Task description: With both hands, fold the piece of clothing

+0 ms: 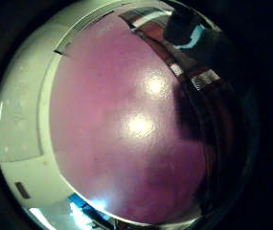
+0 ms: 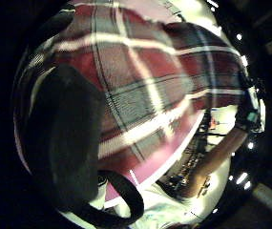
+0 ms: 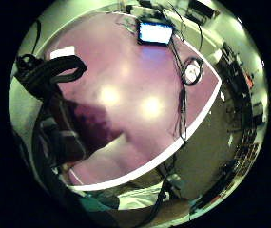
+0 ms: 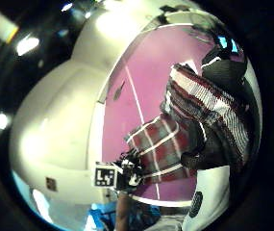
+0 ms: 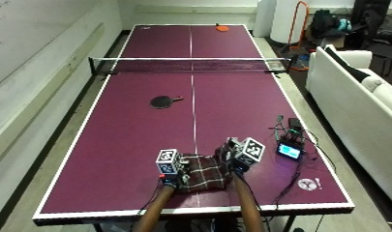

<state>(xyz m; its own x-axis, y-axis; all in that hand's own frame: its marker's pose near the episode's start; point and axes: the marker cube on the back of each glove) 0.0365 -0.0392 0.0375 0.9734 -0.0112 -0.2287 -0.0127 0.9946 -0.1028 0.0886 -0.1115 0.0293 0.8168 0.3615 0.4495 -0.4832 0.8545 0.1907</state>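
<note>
Mid-fold: right hand (image 5: 237,159) grips plaid shirt (image 5: 205,175), lifting its edge; left hand (image 5: 170,178) grip indiscernible; next, carry across.

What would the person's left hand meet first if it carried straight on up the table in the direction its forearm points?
Probably the black paddle, past the plaid garment that the left hand is at; depth is unclear.
</note>
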